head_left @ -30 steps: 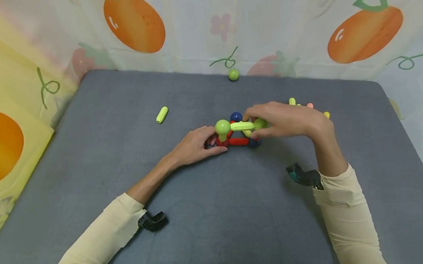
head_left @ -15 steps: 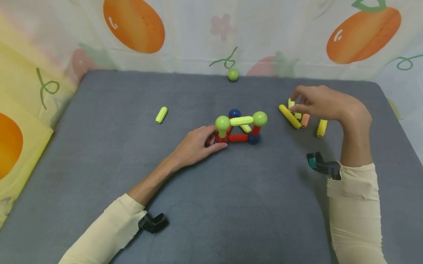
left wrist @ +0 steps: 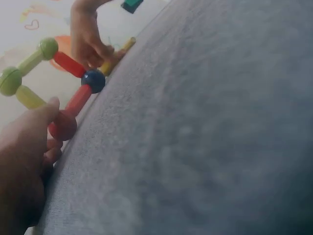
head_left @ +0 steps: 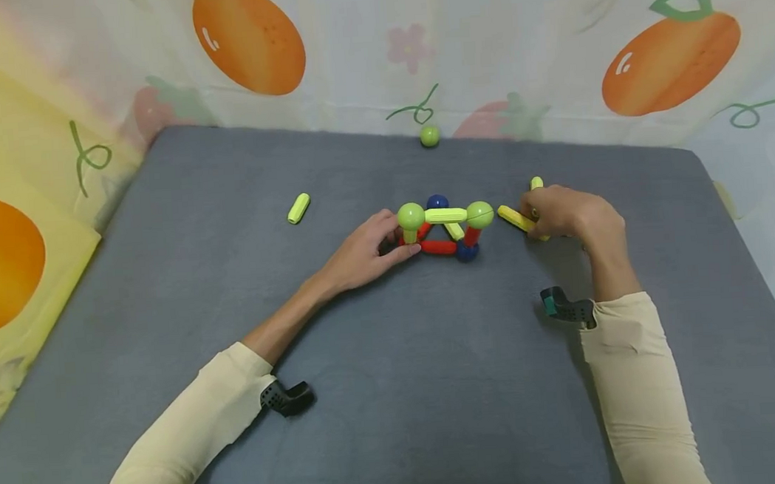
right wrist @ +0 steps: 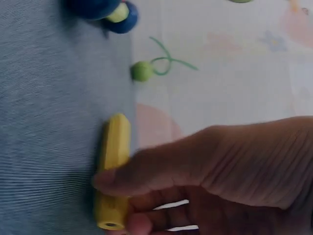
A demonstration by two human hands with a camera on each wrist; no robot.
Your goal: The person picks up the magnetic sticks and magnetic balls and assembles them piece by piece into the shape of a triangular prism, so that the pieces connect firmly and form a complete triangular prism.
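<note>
My left hand (head_left: 364, 252) grips a red ball (left wrist: 63, 126) at the lower near corner of a ball-and-rod frame. Red rods (head_left: 438, 247) and blue balls (head_left: 466, 250) form part of its base. Two light green balls (head_left: 410, 217) stand raised at the top, joined by a light green rod (head_left: 446, 215). To the right of the frame, my right hand (head_left: 572, 214) pinches a long yellow rod (right wrist: 116, 142) lying on the table, thumb across it. That hand covers most of the other loose rods beside it.
A short green rod (head_left: 299, 208) lies alone at the left on the grey table (head_left: 396, 389). Near the back edge, against the printed curtain (head_left: 349, 44), sits a loose green ball (head_left: 430, 136). Another light green rod (head_left: 536, 182) pokes out behind my right hand.
My right hand let go of the frame's right top ball, moved right over the loose rods, then lowered onto the yellow rod. The left hand keeps its grip, and the frame tilts slightly.
</note>
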